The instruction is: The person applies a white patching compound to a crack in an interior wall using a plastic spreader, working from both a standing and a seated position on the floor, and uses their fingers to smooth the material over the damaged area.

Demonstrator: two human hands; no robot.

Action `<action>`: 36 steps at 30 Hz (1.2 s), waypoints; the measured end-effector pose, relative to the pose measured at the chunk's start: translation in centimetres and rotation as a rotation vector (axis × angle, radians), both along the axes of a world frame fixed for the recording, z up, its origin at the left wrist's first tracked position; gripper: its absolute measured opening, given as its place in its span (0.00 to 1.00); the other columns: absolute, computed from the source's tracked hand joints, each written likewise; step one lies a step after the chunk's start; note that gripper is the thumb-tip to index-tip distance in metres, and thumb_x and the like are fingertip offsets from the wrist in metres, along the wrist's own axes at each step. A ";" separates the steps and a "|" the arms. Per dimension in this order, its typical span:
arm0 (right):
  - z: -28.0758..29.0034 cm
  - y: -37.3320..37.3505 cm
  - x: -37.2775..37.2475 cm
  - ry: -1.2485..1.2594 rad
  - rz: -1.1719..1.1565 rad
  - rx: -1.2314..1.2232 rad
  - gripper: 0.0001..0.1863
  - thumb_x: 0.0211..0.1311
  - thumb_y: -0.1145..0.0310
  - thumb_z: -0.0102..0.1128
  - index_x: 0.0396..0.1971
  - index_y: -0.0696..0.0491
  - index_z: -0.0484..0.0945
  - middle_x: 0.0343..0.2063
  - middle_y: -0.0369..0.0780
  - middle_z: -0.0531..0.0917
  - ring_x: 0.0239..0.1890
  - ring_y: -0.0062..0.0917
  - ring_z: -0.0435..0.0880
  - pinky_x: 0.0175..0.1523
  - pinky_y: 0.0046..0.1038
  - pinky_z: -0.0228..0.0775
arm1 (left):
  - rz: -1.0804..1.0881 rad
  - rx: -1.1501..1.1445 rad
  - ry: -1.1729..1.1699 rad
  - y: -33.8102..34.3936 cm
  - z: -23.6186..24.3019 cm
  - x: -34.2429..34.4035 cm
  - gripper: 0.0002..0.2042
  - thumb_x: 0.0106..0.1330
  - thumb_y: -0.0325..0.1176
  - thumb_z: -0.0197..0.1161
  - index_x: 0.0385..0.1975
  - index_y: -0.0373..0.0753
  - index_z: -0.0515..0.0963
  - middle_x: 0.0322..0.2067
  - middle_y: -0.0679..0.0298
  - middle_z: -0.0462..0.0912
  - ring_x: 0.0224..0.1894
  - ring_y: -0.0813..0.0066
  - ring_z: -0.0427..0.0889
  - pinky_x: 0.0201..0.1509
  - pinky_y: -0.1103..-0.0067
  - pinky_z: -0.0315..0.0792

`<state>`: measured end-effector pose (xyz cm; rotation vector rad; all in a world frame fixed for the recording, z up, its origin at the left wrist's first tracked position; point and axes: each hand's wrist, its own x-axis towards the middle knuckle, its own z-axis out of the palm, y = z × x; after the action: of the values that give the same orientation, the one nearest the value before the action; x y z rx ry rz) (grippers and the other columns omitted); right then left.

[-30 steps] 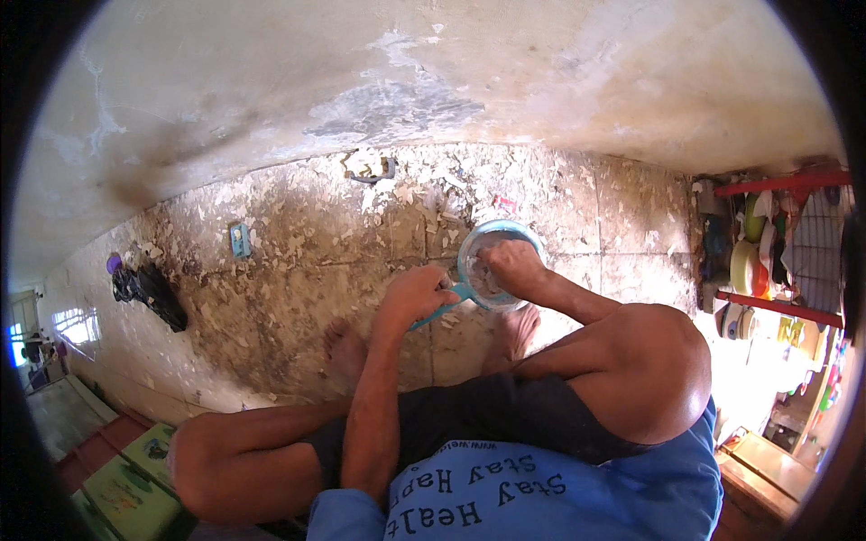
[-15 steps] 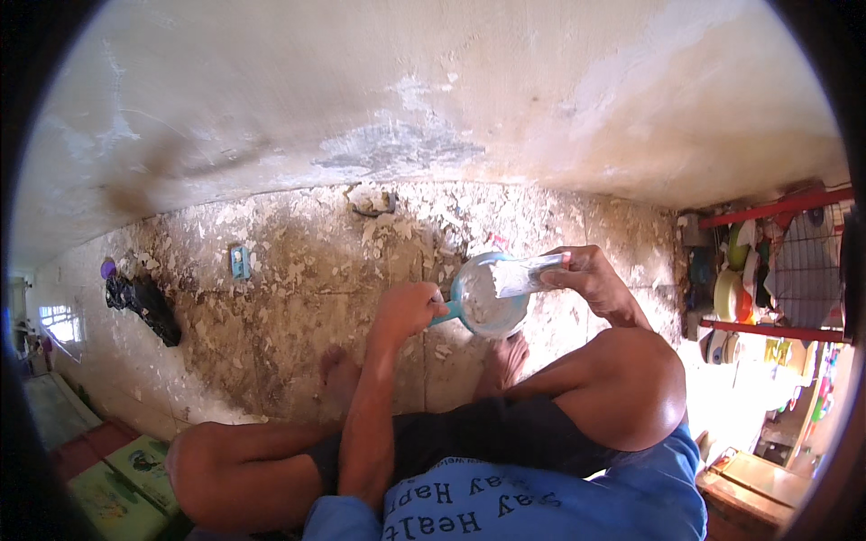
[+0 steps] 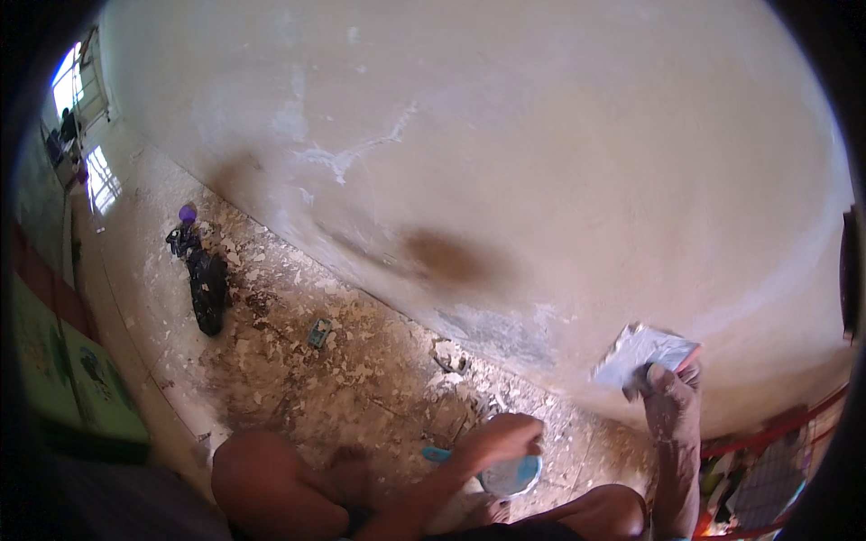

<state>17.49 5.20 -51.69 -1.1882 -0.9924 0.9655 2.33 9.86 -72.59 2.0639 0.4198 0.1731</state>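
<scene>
My right hand [image 3: 669, 397] is raised in front of the wall, closed on a wide putty knife [image 3: 642, 350] whose flat blade carries white paste. The blade is close to the wall; I cannot tell whether it touches. Low in the middle, my left hand [image 3: 510, 438] is above a light blue pot [image 3: 521, 478] with pale paste inside. Its fingers are curled, and anything in them is hidden. The pot's handle [image 3: 437, 453] sticks out left of my left forearm, which covers part of the pot.
The pale wall [image 3: 559, 180] has a rough grey patch [image 3: 505, 335] low down. Paint flakes litter the floor [image 3: 280, 379]. A black plastic bag [image 3: 208, 290], a purple round thing [image 3: 188, 214] and a small blue-green object [image 3: 319, 333] lie there. A red-framed rack [image 3: 776, 433] stands right.
My right hand has lifted the putty knife from the pot up to the wall. My left hand has left the pot's handle and is above the pot. The view has turned toward the wall.
</scene>
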 end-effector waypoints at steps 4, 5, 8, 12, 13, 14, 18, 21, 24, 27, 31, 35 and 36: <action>5.2 5.3 -7.6 -0.908 -0.029 0.316 0.18 0.63 0.64 0.62 0.51 0.53 0.80 0.39 0.39 0.79 0.39 0.24 0.76 0.42 0.26 0.69 | -0.016 -0.093 -0.442 0.5 4.3 4.6 0.13 0.60 0.41 0.61 0.32 0.37 0.76 0.34 0.51 0.80 0.41 0.48 0.79 0.44 0.60 0.71; 5.7 7.4 -8.9 -1.246 0.007 0.548 0.18 0.65 0.61 0.60 0.52 0.52 0.80 0.40 0.39 0.80 0.43 0.28 0.76 0.45 0.29 0.70 | -0.017 -0.122 -0.524 0.6 4.6 5.8 0.12 0.63 0.41 0.58 0.33 0.37 0.74 0.33 0.50 0.80 0.41 0.48 0.79 0.45 0.61 0.71; 5.2 12.3 -12.7 -2.039 0.029 0.892 0.22 0.60 0.58 0.59 0.54 0.48 0.79 0.49 0.41 0.77 0.49 0.35 0.76 0.50 0.39 0.69 | 0.111 -0.170 -0.641 -0.2 5.1 5.9 0.14 0.67 0.43 0.57 0.37 0.36 0.72 0.30 0.48 0.79 0.35 0.47 0.79 0.40 0.60 0.70; 3.2 18.1 -13.9 -2.375 0.074 1.050 0.28 0.54 0.63 0.58 0.58 0.46 0.76 0.55 0.39 0.73 0.52 0.34 0.74 0.52 0.38 0.67 | 0.004 -0.206 -0.628 -1.2 3.1 4.0 0.14 0.66 0.41 0.60 0.38 0.36 0.72 0.26 0.50 0.79 0.30 0.48 0.80 0.33 0.63 0.72; 3.1 19.3 -14.5 -2.413 0.097 1.049 0.28 0.54 0.61 0.59 0.58 0.47 0.75 0.56 0.39 0.73 0.53 0.33 0.73 0.52 0.38 0.67 | 0.024 -0.216 -0.618 -0.9 2.6 3.7 0.14 0.66 0.42 0.60 0.39 0.36 0.73 0.26 0.50 0.80 0.30 0.48 0.80 0.33 0.63 0.72; 3.0 20.4 -15.0 -2.450 0.118 1.046 0.28 0.55 0.58 0.59 0.58 0.47 0.75 0.56 0.40 0.72 0.54 0.32 0.73 0.52 0.39 0.67 | 0.042 -0.228 -0.606 -0.6 2.2 3.4 0.14 0.66 0.42 0.60 0.39 0.36 0.73 0.26 0.50 0.80 0.30 0.48 0.80 0.33 0.63 0.72; 2.5 24.5 -15.4 -2.501 0.211 1.064 0.25 0.52 0.63 0.61 0.53 0.50 0.78 0.58 0.42 0.70 0.57 0.33 0.72 0.51 0.40 0.67 | 0.147 -0.272 -0.659 0.8 2.1 2.2 0.14 0.66 0.41 0.60 0.39 0.36 0.74 0.29 0.50 0.81 0.33 0.50 0.81 0.36 0.63 0.73; 2.6 26.2 -15.5 -2.521 0.216 1.086 0.24 0.51 0.65 0.61 0.51 0.52 0.80 0.58 0.42 0.70 0.57 0.34 0.71 0.51 0.40 0.67 | 0.190 -0.279 -0.643 1.6 2.0 1.2 0.14 0.66 0.42 0.60 0.40 0.36 0.74 0.31 0.50 0.81 0.35 0.51 0.82 0.37 0.64 0.73; 2.9 26.9 -15.4 -2.599 0.159 1.093 0.25 0.53 0.67 0.59 0.53 0.53 0.78 0.58 0.42 0.70 0.57 0.34 0.71 0.51 0.40 0.68 | 0.208 -0.267 -0.661 1.6 1.4 1.6 0.14 0.67 0.42 0.60 0.39 0.36 0.74 0.31 0.51 0.81 0.35 0.51 0.82 0.37 0.65 0.74; 2.7 26.8 -15.2 -2.673 0.116 1.021 0.27 0.53 0.69 0.58 0.56 0.56 0.75 0.57 0.44 0.71 0.56 0.35 0.71 0.51 0.41 0.68 | 0.216 -0.267 -0.640 2.1 0.9 1.1 0.14 0.67 0.42 0.60 0.39 0.35 0.73 0.31 0.51 0.81 0.35 0.52 0.82 0.37 0.66 0.74; 2.1 24.6 -14.6 -2.717 0.148 0.871 0.29 0.53 0.70 0.57 0.58 0.59 0.71 0.55 0.45 0.72 0.55 0.37 0.72 0.51 0.41 0.68 | 0.271 -0.286 -0.608 3.6 0.7 -0.5 0.14 0.67 0.42 0.60 0.37 0.36 0.72 0.30 0.52 0.81 0.35 0.53 0.82 0.37 0.67 0.74; 1.9 22.3 -14.6 -2.613 0.238 0.738 0.30 0.53 0.69 0.57 0.60 0.59 0.70 0.52 0.46 0.73 0.53 0.37 0.74 0.49 0.40 0.68 | 0.319 -0.255 -0.597 3.7 0.4 -0.6 0.15 0.67 0.43 0.60 0.36 0.35 0.70 0.31 0.51 0.81 0.35 0.52 0.82 0.37 0.65 0.74; 2.0 22.0 -15.2 -2.582 0.234 0.745 0.31 0.53 0.69 0.58 0.60 0.57 0.70 0.51 0.46 0.74 0.51 0.37 0.75 0.47 0.39 0.68 | 0.321 -0.253 -0.601 3.4 0.0 -0.4 0.15 0.67 0.43 0.60 0.36 0.35 0.70 0.31 0.51 0.80 0.35 0.51 0.82 0.37 0.65 0.74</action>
<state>2.27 27.23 -49.68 -1.0651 -2.8930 -1.5935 1.96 13.30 -72.55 1.5870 0.3690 0.8619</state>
